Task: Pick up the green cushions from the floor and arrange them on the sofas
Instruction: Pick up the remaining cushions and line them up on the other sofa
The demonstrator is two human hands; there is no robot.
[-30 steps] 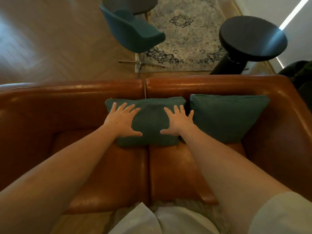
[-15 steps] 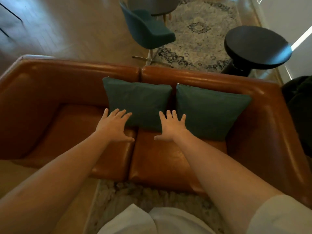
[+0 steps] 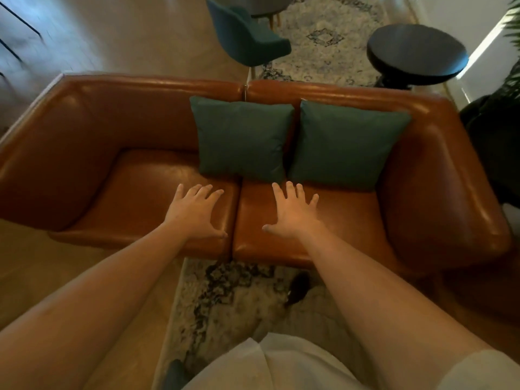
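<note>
Two dark green cushions lean upright against the backrest of a brown leather sofa (image 3: pixel 84 142). The left cushion (image 3: pixel 242 137) stands at the sofa's middle seam, the right cushion (image 3: pixel 346 144) right beside it, edges almost touching. My left hand (image 3: pixel 194 211) hovers over the left seat pad, fingers spread, empty, just in front of the left cushion. My right hand (image 3: pixel 292 212) is spread over the right seat pad, empty, fingertips close to the cushions' lower edges without touching them.
A teal swivel chair (image 3: pixel 247 38) and a round black side table (image 3: pixel 416 56) stand behind the sofa on a patterned rug (image 3: pixel 323 29). Another patterned rug (image 3: pixel 233 305) lies under my feet. A dark plant pot (image 3: pixel 495 136) is at the right.
Both hands have come off the left cushion and drawn back toward me over the seat. The view has pulled back, showing more of the sofa and floor.
</note>
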